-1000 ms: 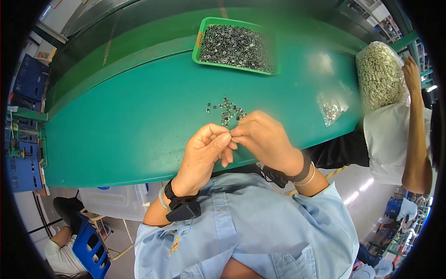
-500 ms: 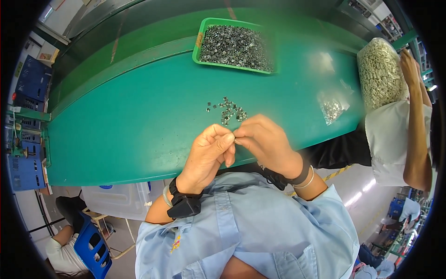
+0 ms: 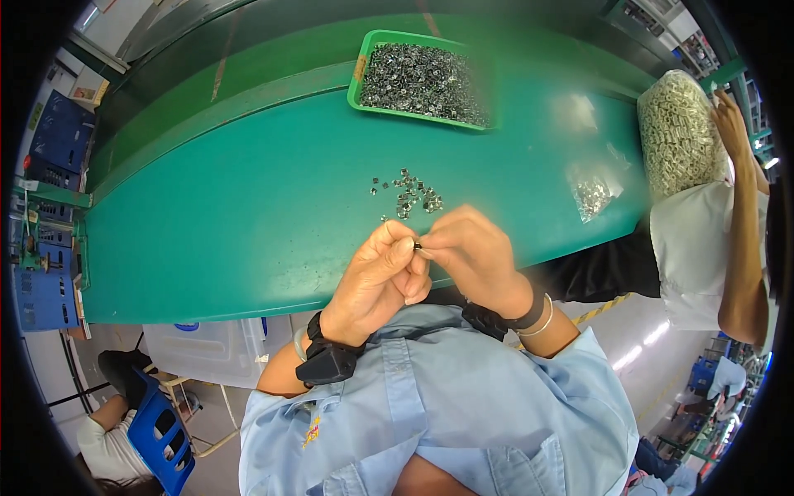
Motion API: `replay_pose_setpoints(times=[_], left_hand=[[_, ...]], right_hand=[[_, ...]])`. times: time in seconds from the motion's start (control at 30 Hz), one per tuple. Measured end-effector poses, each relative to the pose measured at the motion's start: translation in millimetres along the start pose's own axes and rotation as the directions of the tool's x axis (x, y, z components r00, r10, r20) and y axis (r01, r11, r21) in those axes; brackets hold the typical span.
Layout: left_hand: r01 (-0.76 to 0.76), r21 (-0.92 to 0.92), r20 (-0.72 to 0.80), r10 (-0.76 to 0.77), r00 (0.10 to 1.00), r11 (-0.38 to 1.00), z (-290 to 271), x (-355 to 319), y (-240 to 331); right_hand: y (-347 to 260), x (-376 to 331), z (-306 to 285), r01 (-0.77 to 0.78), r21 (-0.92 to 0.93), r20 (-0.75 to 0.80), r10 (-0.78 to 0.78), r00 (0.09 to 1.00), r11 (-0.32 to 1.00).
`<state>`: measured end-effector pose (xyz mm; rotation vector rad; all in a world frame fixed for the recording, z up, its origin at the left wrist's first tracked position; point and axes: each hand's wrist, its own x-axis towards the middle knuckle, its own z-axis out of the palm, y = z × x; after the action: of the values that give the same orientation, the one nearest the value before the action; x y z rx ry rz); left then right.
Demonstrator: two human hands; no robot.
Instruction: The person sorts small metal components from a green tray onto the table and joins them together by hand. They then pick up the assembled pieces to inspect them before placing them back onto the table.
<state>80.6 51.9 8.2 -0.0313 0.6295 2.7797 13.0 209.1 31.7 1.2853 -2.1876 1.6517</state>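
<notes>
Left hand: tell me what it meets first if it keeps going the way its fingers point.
The left hand points up-right at the right hand; their fingertips pinch a small dark part, so it probably meets that first.

Both forearms up from the lower edge, in light blue sleeves, elbows bent, converging toward the middle. Left hand [image 3: 379, 277] raised, back toward the camera, fingers curled, thumb and forefinger pinched shut at the tip. Right hand [image 3: 470, 252] just beside it, knuckles up, fingers folded inward, fingertips meeting those of the left, touching. Something tiny and dark pinched at the meeting point, too small to identify. Dark band [image 3: 329, 357] around the left wrist, bulky on its underside. Dark strap [image 3: 521, 318] around the right wrist, with a thin pale bangle [image 3: 539, 324] right next to it. Both wrists slightly bent, held close to the chest.
</notes>
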Motion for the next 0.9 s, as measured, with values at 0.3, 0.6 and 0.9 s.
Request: replay_pose_setpoints(times=[0.3, 0.6, 0.9], left_hand=[[0.014, 0.116, -0.078, -0.005, 0.997, 0.993, 9.6, 0.6, 4.5], [-0.06, 0.114, -0.153, 0.077, 0.985, 0.992, -2.9, -2.6, 12.9], [-0.023, 0.091, -0.121, 0.034, 0.992, 0.996, -9.0, -2.7, 14.7]], right_hand=[[10.1, -0.4, -1.0, -0.021, 0.011, 0.023, 0.02, 1.0, 1.0], [51.8, 98.2, -58.2, -0.119, -0.286, -0.072, 0.102, 0.992, 0.951], [61.8, 57.5, -47.3, -0.139, -0.393, 0.358, 0.29, 0.887, 0.909]])
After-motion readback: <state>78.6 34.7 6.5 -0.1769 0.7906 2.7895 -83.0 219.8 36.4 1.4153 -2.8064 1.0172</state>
